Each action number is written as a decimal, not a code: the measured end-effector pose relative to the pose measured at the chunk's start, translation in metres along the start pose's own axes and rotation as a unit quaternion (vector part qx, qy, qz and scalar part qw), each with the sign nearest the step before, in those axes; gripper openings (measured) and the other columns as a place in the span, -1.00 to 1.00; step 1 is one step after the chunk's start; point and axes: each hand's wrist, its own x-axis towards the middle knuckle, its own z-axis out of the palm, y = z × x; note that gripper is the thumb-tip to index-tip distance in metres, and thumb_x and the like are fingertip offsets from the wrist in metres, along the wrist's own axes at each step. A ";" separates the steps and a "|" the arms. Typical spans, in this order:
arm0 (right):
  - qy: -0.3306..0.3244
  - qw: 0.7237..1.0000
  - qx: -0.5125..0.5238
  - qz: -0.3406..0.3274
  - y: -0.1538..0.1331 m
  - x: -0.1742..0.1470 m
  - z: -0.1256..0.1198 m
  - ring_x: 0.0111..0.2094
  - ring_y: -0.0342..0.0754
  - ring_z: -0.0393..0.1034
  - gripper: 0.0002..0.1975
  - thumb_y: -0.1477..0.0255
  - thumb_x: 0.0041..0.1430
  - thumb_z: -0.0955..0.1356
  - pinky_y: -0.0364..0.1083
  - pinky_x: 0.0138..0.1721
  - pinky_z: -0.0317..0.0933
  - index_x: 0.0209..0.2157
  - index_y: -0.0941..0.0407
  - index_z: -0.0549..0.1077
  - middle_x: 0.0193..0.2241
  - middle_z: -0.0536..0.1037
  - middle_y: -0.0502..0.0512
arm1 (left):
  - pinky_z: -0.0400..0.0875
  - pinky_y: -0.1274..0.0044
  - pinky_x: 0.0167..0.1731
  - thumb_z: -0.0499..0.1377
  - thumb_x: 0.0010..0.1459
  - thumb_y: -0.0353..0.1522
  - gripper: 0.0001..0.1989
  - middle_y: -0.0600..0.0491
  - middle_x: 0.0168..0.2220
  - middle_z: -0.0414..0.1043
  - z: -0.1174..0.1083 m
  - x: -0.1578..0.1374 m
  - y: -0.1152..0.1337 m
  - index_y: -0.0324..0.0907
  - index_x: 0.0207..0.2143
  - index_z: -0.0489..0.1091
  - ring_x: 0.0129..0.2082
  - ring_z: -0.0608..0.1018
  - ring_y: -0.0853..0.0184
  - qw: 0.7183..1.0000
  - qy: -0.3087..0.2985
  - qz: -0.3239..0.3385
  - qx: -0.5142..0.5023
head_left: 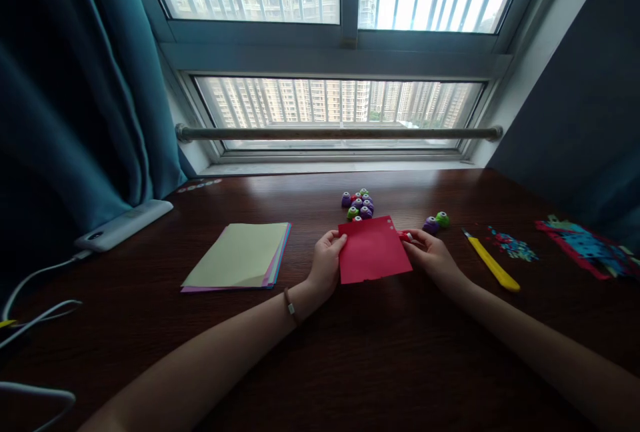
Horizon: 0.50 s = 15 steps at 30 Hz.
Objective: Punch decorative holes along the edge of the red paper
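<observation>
A sheet of red paper (375,251) is held up off the table, with a few small punched holes near its top right corner. My left hand (326,260) pinches its left edge between thumb and fingers. At the right edge, my right hand (431,255) is closed on a small red craft punch (405,236), which sits against the paper. Beyond the sheet stands a cluster of purple, green and red craft punches (361,204), partly hidden by it. A purple punch (431,225) and a green punch (442,219) stand just past my right hand.
Coloured paper is stacked (240,255) at left. Right of my hand lie a yellow-handled cutter (493,262), tiny paper bits (515,245) and a pile of coloured scraps (590,245). A white power bank-like device (125,224) with cables is far left, near the curtain (120,85).
</observation>
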 end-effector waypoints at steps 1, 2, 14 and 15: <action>0.009 0.999 0.030 0.008 0.002 -0.004 -0.003 -0.11 0.03 0.35 -0.57 0.21 0.05 0.34 -0.04 -0.11 0.27 -0.12 0.18 0.29 -0.15 0.43 0.20 | 0.35 0.55 -0.51 0.32 -0.25 -0.23 -0.60 0.07 -0.47 0.40 0.001 -0.001 0.000 -0.22 -0.37 0.27 -0.52 0.46 0.35 1.000 -0.005 -0.002 0.002; 0.019 0.998 0.059 0.016 0.004 -0.007 -0.004 -0.10 0.03 0.34 -0.58 0.22 0.03 0.37 -0.04 -0.08 0.25 -0.13 0.17 0.30 -0.13 0.42 0.19 | 0.35 0.55 -0.51 0.32 -0.24 -0.23 -0.59 0.08 -0.48 0.40 0.001 -0.001 0.000 -0.22 -0.37 0.27 -0.52 0.46 0.35 1.000 -0.009 -0.005 0.004; 0.039 0.986 0.156 0.051 0.007 -0.014 -0.010 -0.15 -0.03 0.37 -0.60 0.31 -0.05 0.44 -0.10 -0.06 0.26 -0.21 0.17 0.30 -0.17 0.42 0.15 | 0.34 0.58 -0.54 0.29 -0.16 -0.21 -0.63 0.10 -0.51 0.39 -0.001 -0.003 0.000 -0.22 -0.36 0.27 -0.57 0.43 0.40 0.999 -0.031 -0.011 0.041; 0.045 0.984 0.162 0.051 0.006 -0.014 -0.009 -0.16 -0.04 0.37 -0.60 0.32 -0.06 0.45 -0.12 -0.07 0.27 -0.22 0.17 0.29 -0.18 0.43 0.14 | 0.34 0.58 -0.54 0.29 -0.16 -0.21 -0.63 0.10 -0.51 0.39 -0.001 -0.003 0.000 -0.21 -0.36 0.27 -0.57 0.43 0.40 0.998 -0.031 -0.011 0.044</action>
